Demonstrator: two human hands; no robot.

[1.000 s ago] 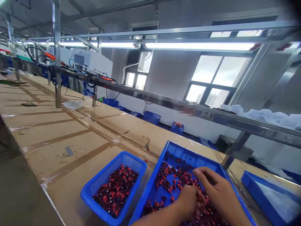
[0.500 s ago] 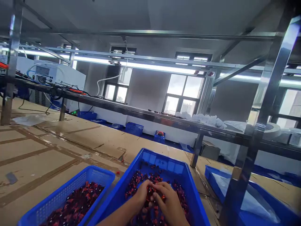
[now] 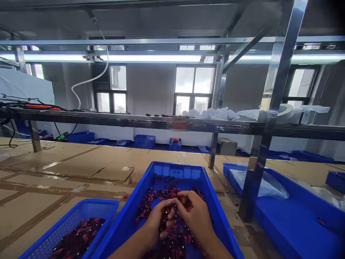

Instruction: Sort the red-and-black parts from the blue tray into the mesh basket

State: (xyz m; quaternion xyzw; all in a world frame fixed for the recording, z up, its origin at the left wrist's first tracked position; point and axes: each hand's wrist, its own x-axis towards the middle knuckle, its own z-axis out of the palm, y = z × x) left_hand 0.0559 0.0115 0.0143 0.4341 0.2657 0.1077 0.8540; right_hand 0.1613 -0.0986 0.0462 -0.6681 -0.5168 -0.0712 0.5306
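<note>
A deep blue plastic tray [image 3: 175,168] stands on the bench straight ahead, holding a heap of small dark red and black parts [image 3: 149,205]. My left hand [image 3: 159,221] and my right hand [image 3: 195,216] are down in the heap, side by side, with fingers curled around some parts. The hands hide the heap's middle. To the lower left, a blue mesh basket [image 3: 91,204] holds more of the same parts [image 3: 78,239], and its near end is cut off by the frame.
Cardboard sheets [image 3: 81,165] cover the bench. To the right stand a steel upright [image 3: 272,115] and a wide blue tray [image 3: 283,219] holding a white plastic bag [image 3: 260,185]. A steel shelf [image 3: 134,120] with cables and white bags crosses behind; blue crates [image 3: 145,141] sit beyond.
The view has swung and levelled, putting the tray at centre and the basket lower left. My hands, apart at the tray's right a second ago, have come together in the heap.
</note>
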